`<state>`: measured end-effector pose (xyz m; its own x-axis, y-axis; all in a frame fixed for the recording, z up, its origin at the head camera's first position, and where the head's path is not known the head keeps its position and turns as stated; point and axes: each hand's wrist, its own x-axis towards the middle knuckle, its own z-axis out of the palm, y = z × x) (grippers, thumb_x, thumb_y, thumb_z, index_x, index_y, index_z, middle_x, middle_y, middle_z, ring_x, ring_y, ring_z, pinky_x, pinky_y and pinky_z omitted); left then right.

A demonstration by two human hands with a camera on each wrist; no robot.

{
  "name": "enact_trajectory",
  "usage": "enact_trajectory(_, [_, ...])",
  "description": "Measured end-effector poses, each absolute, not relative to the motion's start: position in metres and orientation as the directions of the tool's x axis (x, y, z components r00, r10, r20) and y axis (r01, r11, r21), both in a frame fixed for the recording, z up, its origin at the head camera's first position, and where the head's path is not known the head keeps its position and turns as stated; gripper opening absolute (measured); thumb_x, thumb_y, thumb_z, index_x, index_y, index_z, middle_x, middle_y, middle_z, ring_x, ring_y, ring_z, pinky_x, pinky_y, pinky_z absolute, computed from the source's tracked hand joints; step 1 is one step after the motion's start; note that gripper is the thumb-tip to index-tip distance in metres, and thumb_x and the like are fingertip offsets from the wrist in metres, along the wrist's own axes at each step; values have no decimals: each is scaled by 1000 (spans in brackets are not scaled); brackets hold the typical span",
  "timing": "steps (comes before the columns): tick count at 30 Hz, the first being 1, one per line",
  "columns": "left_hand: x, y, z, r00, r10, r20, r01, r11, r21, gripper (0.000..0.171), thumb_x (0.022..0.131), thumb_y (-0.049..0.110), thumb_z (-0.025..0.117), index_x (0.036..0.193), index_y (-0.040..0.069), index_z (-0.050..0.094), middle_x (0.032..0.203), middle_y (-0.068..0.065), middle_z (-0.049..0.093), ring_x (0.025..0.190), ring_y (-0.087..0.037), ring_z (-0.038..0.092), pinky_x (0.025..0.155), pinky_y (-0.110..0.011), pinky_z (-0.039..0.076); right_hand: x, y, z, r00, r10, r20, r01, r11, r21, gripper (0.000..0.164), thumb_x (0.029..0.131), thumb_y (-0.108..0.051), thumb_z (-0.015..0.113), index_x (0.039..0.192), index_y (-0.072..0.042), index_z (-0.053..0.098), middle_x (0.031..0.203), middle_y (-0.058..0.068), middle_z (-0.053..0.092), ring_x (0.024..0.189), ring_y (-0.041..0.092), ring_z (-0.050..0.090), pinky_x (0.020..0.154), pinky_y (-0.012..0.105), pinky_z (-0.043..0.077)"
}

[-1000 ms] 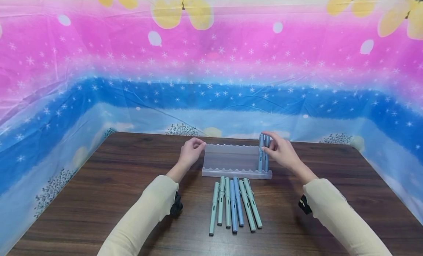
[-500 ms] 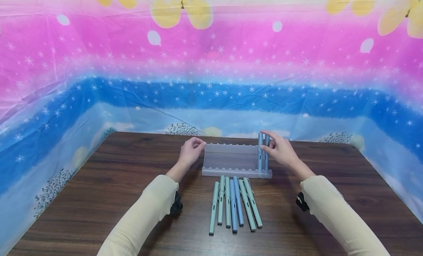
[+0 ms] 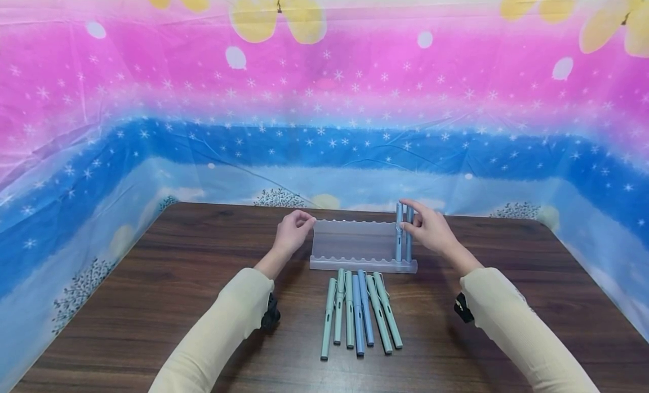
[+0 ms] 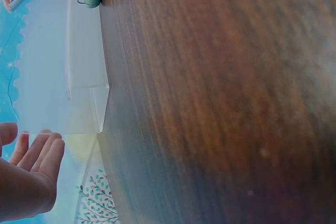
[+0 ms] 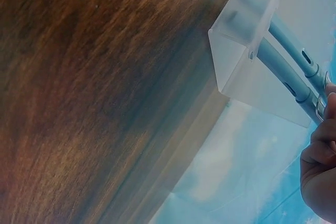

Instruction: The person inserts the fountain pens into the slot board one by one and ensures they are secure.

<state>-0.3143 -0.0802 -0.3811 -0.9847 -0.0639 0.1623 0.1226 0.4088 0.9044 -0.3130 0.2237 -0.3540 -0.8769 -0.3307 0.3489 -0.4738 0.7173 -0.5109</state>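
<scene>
A translucent pen rack (image 3: 352, 241) with scalloped edges stands at the back of the table. My left hand (image 3: 293, 234) pinches its upper left corner between thumb and fingers. At the rack's right end, two grey-blue capped pens stand upright in slots. My right hand (image 3: 432, 231) holds the inner pen (image 3: 399, 241), index finger at its top and thumb on its side. The outer pen (image 3: 409, 244) is partly covered by that hand. In the right wrist view, the lower ends of both pens (image 5: 283, 69) sit inside the rack's front ledge (image 5: 231, 56).
In front of the rack lies a row of several loose capped pens, green ones (image 3: 328, 320) at both sides and two blue ones (image 3: 358, 320) in the middle. The brown wooden table (image 3: 203, 241) ends at a patterned cloth backdrop (image 3: 324, 145).
The inner pen and my right fingers have shifted very slightly left; my right forearm has drawn in a little. My left hand stays on the rack's corner.
</scene>
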Motion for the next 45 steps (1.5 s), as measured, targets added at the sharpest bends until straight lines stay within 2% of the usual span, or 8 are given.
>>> enact_trajectory(15, [-312, -80, -379, -985, -60, 162, 125, 399, 908, 17, 88, 19, 56, 92, 2, 58, 99, -13, 61, 97, -26, 55, 80, -39, 43, -312, 226, -353, -876, -314, 365, -473, 703, -531, 56, 85, -15, 59, 135, -14, 34, 51, 2, 47, 41, 17, 39, 41, 31, 34])
enact_trajectory(25, [-311, -80, -378, -985, -62, 163, 125, 400, 908, 17, 88, 19, 55, 92, 2, 58, 99, -13, 61, 97, -26, 55, 80, -39, 43, -300, 229, -360, -831, -340, 441, -543, 672, -504, 50, 83, -14, 62, 129, -11, 43, 59, -4, 51, 46, 14, 42, 43, 29, 35])
enact_trajectory(45, [-310, -80, -378, -984, -64, 166, 128, 397, 909, 17, 87, 19, 55, 92, 2, 58, 99, -13, 61, 96, -26, 55, 81, -38, 43, -269, 230, -388, -833, -428, 350, -552, 623, -554, 40, 83, -18, 63, 121, -13, 51, 62, -6, 53, 49, 10, 45, 45, 26, 37])
